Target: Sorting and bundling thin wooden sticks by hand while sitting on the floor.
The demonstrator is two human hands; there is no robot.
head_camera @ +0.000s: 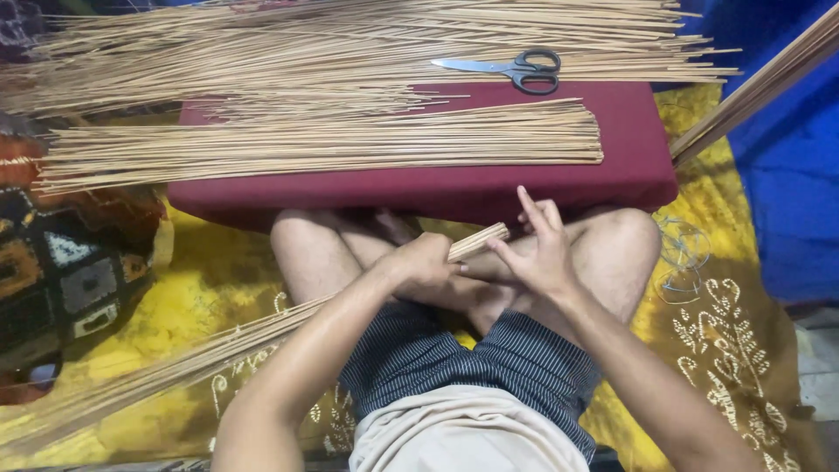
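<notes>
I sit cross-legged. My left hand (pixel 424 262) is closed around a long bundle of thin bamboo sticks (pixel 201 357) that runs from my lap down to the lower left. The bundle's cut end (pixel 489 236) pokes out past my fist. My right hand (pixel 537 249) is beside that end, fingers spread and raised, thumb and forefinger touching the stick tips.
A maroon cushion (pixel 524 188) lies across in front of my knees, bearing a neat stack of sticks (pixel 323 144). More loose sticks (pixel 262 44) and black-handled scissors (pixel 516 68) lie beyond. Another stick bundle (pixel 760 87) leans at right. Coiled thin wire (pixel 682 258) rests on the yellow patterned cloth (pixel 725 332).
</notes>
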